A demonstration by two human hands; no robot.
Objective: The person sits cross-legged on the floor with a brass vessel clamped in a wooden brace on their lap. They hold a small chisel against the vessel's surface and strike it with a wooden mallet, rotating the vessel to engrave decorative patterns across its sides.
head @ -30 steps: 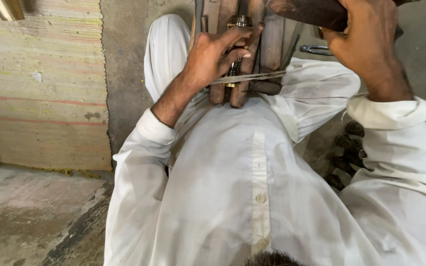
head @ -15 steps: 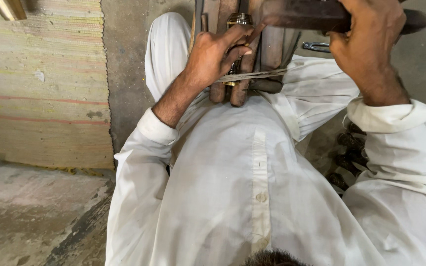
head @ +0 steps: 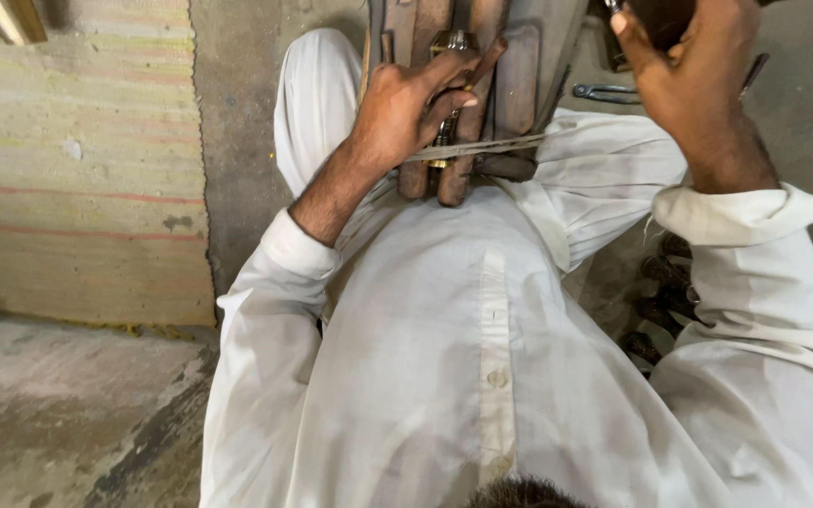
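- The wooden clamp (head: 468, 103), a set of upright brown slats, stands at the far middle of the scene between the person's raised knees, its lower end resting against the white shirt (head: 463, 357).
- A small brass-coloured metal piece (head: 451, 45) sits pinched between the slats near their top; what it is cannot be told.
- A pale strap (head: 482, 148) runs across the slats low down, touching them, from the left hand toward the right knee.
- The left hand (head: 406, 108) is closed over the left slats, fingers curled around their front and thumb stretched toward the metal piece.
- The right hand (head: 684, 71) is raised at the far right, fingers wrapped tight round a dark wooden tool (head: 656, 19) that runs off the top edge; its working end is out of view.
- A pair of metal pliers (head: 613, 92) lies on the grey floor (head: 802, 122) just right of the clamp, below the right hand.
- No container shows; a row of dark rounded objects (head: 656, 301) lies on the floor beside the right sleeve, too shaded to name.
- To the left a striped woven mat (head: 77, 169) covers the ground up to a bare concrete strip (head: 232, 141); near left is rough, worn concrete (head: 58, 414), open and unoccupied.
- The knees and sleeves hem the clamp closely on both sides.
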